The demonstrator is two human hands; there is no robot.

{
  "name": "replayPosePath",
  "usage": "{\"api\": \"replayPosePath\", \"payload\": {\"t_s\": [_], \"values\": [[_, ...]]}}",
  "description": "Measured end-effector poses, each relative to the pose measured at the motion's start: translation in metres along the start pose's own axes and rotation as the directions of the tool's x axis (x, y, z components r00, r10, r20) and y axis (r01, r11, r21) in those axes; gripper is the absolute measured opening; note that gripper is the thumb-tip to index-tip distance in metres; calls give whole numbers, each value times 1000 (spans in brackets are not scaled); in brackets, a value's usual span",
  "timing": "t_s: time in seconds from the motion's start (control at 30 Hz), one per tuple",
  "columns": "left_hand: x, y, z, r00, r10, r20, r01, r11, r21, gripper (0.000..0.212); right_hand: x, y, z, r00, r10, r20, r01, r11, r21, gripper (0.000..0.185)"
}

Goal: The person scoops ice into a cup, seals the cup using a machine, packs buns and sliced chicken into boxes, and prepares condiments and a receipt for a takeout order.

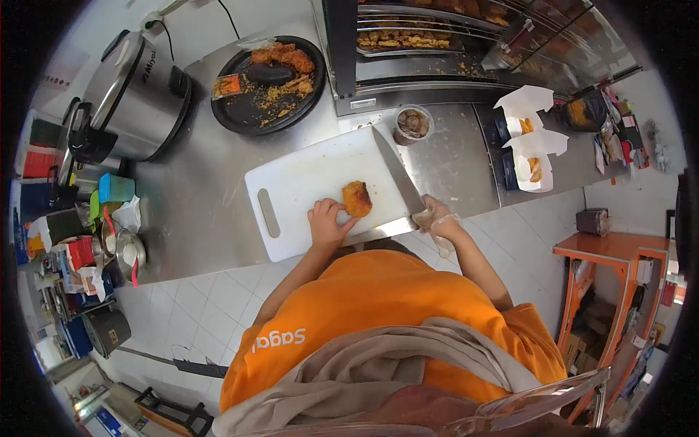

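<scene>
On a white plastic cutting board (pixel 306 164) lies a browned, breaded piece of fried food (pixel 357 200), likely chicken. My bare left hand (pixel 327 221) steadies it, thumb and fingers pressed to its left and lower edge. My right hand (pixel 437 218) wears a clear plastic glove and grips a large wide-bladed knife (pixel 396 169). The blade slants up across the board's right side, apart from the fried piece. Its handle is mostly hidden in the glove.
Behind the board are a round black tray (pixel 229 117) with fried pieces and crumbs, a cup of iced dark drink (pixel 412 125), and a glass display warmer (pixel 404 68). Open paper boxes (pixel 540 183) stand right. A steel cooker (pixel 139 104) and metal bowls (pixel 131 254) are left.
</scene>
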State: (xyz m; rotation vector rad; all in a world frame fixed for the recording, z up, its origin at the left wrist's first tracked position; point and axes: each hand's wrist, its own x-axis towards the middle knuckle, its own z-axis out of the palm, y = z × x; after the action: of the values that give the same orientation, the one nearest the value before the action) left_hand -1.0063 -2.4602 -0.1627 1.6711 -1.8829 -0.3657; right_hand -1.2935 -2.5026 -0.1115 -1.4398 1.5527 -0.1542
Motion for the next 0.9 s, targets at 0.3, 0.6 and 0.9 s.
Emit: {"api": "replayPosePath", "payload": {"t_s": [0.3, 0.6, 0.9], "values": [[18, 21, 19, 987, 11, -161, -12, 1000, -2, 38, -43, -49, 25, 995, -14, -94, -28, 904, -427, 30], [23, 29, 22, 986, 17, -169, -20, 1000, -16, 37, -44, -81, 40, 979, 199, 49, -142, 830, -539, 31], [28, 34, 20, 990, -10, -144, 10, 1000, -4, 37, -27, -106, 23, 938, 275, 211, -86, 774, -627, 42]]}}
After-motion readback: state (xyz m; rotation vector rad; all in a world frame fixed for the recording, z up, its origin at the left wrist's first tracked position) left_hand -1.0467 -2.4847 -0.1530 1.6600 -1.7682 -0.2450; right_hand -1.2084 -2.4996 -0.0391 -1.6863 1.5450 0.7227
